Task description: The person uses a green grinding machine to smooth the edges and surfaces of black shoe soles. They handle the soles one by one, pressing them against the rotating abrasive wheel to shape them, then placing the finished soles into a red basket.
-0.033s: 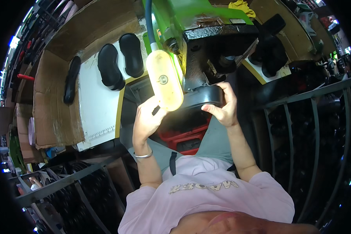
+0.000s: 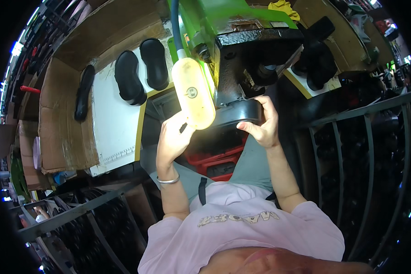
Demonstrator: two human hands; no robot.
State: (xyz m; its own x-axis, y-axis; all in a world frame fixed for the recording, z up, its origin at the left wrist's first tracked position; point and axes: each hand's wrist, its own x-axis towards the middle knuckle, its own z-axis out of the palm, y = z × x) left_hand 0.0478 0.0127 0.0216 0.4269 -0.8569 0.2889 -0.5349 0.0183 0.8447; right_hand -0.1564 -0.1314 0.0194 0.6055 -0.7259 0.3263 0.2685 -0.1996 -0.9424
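A black shoe sole (image 2: 236,113) is held level under the black head (image 2: 242,59) of a green machine (image 2: 214,18). My right hand (image 2: 266,123) grips its right end, thumb on the near side and fingers wrapped over the far side. At the other end my left hand (image 2: 173,137) is closed, its fingertips partly covered by a lit yellow lamp (image 2: 192,93) on a dark flexible stem. The lamp also hides the sole's left part. Where the sole meets the machine is in shadow.
To the left, a cardboard-sided white tray (image 2: 116,132) carries black soles (image 2: 130,77). More black soles (image 2: 317,66) lie in a box on the right. A yellow cloth (image 2: 284,9) rests near the machine. Metal racks (image 2: 360,114) stand on both sides, and a red stool (image 2: 219,166) is below.
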